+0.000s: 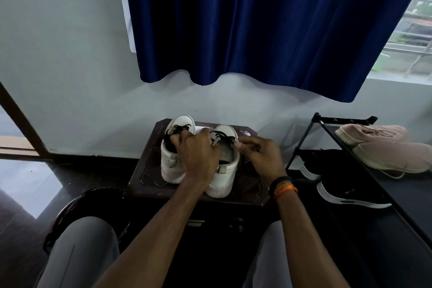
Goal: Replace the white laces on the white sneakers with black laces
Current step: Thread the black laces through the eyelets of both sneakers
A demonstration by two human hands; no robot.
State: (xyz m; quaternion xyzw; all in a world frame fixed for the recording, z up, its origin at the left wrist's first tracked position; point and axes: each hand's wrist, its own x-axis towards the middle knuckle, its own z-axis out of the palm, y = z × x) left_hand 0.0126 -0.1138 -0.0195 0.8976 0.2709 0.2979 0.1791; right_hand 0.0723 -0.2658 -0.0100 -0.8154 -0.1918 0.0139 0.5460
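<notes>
Two white sneakers stand side by side, toes pointing away, on a small dark stool (145,170). Both carry black laces. My left hand (198,154) lies over the gap between the shoes, its fingers curled into the collar of the left sneaker (171,163) near its black laces (181,129). My right hand (260,154) pinches the collar edge of the right sneaker (223,180), just below that shoe's black laces (223,136). No white lace shows.
A black shoe rack (346,124) stands right of the stool, holding beige sneakers (383,147) on top and black sneakers (343,189) below. A bin lined with a black bag (93,203) sits by my left knee. A blue curtain (257,25) hangs on the wall behind.
</notes>
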